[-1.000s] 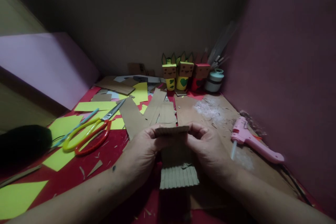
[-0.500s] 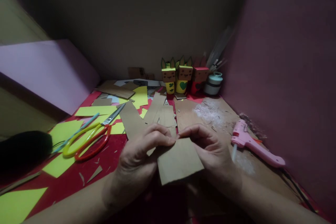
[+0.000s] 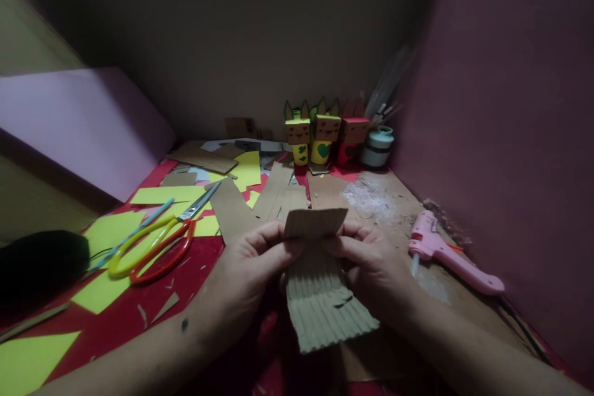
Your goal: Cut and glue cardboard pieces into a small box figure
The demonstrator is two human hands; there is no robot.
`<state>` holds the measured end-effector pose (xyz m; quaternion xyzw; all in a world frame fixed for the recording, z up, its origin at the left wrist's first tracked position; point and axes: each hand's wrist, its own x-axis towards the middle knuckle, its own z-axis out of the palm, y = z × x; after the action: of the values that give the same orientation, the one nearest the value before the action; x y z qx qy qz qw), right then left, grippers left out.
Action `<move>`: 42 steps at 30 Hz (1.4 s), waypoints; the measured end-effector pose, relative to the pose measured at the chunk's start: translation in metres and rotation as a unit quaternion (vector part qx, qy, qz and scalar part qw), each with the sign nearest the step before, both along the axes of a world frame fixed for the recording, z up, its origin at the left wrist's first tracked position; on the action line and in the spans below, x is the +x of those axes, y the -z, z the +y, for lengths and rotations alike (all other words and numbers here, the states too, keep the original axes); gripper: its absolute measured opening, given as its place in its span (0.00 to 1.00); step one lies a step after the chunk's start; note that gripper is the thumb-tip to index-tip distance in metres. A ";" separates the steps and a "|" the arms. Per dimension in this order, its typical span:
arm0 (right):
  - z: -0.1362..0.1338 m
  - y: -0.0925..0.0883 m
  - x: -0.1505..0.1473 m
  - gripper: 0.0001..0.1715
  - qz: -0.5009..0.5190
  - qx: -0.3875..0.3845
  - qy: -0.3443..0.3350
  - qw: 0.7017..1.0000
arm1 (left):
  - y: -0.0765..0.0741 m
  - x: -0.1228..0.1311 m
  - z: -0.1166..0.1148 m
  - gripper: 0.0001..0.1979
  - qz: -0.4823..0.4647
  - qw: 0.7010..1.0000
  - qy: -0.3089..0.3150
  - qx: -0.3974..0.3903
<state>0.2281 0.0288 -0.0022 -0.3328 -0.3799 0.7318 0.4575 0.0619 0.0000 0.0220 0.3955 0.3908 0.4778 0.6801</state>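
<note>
Both hands are working close together at the near middle of the cluttered red tabletop (image 3: pixel 134 309). The left hand (image 3: pixel 245 272) is pinching the left edge of a strip of brown corrugated cardboard (image 3: pixel 325 306), with the thumb lying on the ribbed side that is facing the person and the fingers curling behind it. The right hand (image 3: pixel 371 266) is gripping the opposite edge in much the same way, so the strip is being held up between the two. Its upper end is bending over into a smooth flap (image 3: pixel 315 223) just above the fingertips. Its ribbed lower end is hanging down and fanning out between the wrists, with a small tear showing partway down.

Left of the left hand, a pair of scissors with one yellow and one orange-red loop handle (image 3: pixel 158 241) is lying across bright yellow paper offcuts (image 3: pixel 106 232), with a thin teal stick (image 3: pixel 139 226) just beside them. Right of the right hand, a little apart from it, a pink plastic glue gun (image 3: pixel 452 257) is resting on a flat brown cardboard sheet (image 3: pixel 399 210). Beyond the fingertips, several plain cardboard strips (image 3: pixel 273 195) are lying overlapped. Farther back, three small box-headed cardboard figures (image 3: pixel 325 133) are standing in a row by the wall, with a round teal-lidded jar (image 3: pixel 378 145) just to their right.
</note>
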 end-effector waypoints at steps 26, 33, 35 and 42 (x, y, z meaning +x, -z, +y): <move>-0.005 0.004 -0.006 0.04 -0.078 0.042 0.031 0.996 | 0.009 0.011 0.004 0.09 -0.003 0.998 -0.033 -0.045; -0.008 0.000 -0.008 0.08 -0.053 0.019 0.012 0.998 | 0.016 0.010 0.006 0.06 0.001 0.998 -0.051 -0.036; -0.008 -0.002 -0.008 0.09 -0.049 0.013 0.011 0.999 | 0.018 0.009 0.005 0.08 0.007 0.997 -0.064 -0.034; -0.007 -0.003 -0.006 0.05 -0.055 0.016 0.002 0.998 | 0.016 0.008 0.005 0.09 0.039 0.996 -0.077 -0.013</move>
<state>0.2218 0.0218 0.0011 -0.3657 -0.4155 0.7055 0.4425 0.0698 0.0045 0.0063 0.3732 0.4524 0.5081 0.6307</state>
